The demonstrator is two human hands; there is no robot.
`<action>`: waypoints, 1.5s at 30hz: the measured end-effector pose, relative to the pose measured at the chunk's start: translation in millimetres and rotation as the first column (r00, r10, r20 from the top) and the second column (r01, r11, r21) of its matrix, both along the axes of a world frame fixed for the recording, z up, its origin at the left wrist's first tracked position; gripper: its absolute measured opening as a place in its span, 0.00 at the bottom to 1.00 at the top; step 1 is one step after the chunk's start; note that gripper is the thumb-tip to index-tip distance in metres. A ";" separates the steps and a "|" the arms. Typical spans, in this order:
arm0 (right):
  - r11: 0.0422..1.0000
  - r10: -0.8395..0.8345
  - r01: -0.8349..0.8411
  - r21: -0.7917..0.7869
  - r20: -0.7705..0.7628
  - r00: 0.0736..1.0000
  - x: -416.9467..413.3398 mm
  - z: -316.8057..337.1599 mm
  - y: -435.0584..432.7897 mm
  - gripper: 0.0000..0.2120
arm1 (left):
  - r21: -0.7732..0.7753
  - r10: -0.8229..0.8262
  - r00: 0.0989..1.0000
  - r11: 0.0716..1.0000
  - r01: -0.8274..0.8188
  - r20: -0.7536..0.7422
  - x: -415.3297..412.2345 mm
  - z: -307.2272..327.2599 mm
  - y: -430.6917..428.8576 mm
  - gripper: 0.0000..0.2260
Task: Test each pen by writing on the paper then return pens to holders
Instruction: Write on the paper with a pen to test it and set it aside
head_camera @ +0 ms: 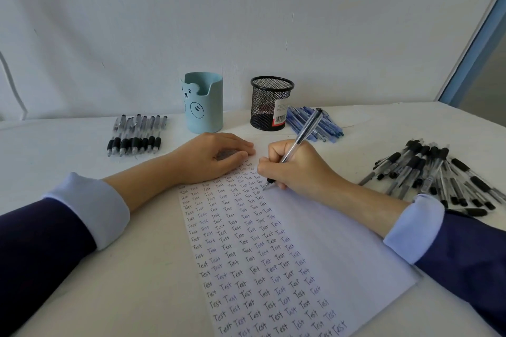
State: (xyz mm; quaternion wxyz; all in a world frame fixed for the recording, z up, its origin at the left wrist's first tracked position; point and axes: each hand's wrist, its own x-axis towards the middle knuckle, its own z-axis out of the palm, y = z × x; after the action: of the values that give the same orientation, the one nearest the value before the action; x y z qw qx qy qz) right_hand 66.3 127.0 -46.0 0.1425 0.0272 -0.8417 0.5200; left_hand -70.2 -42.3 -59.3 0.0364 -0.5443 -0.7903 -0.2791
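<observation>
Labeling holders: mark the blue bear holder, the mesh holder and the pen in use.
blue bear holder (208, 113), head view, front wall.
mesh holder (264, 107), head view, mesh wall.
pen in use (302, 135), head view, clear barrel.

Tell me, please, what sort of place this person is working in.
Probably an office-style desk against a plain white wall: a white table carries a blue pen holder, a black mesh holder, heaps of pens and a paper filled with "Test".

Lower edge of paper (342, 241) off-frame
</observation>
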 end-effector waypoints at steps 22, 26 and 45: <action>0.998 -0.050 0.050 0.030 0.003 0.999 0.6 2.5 2.2 0.20 | -0.014 0.004 1.000 1.000 -0.004 -0.011 -2.1 -1.3 -0.8 0.15; 0.998 -0.051 0.051 0.024 0.002 0.999 -0.9 1.5 2.7 0.20 | -0.001 0.005 1.000 1.000 -0.005 -0.011 -1.1 -1.0 -0.8 0.15; 0.999 -0.040 0.040 0.035 -0.009 0.999 -0.7 1.8 2.9 0.21 | 0.004 -0.010 1.000 1.000 0.010 -0.007 -0.5 -0.8 -0.2 0.15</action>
State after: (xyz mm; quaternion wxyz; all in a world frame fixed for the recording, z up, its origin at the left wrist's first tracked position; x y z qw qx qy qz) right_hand 65.6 129.9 -44.2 0.1558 0.0148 -0.8506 0.5020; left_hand -70.7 -42.5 -60.1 0.0386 -0.5492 -0.7867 -0.2792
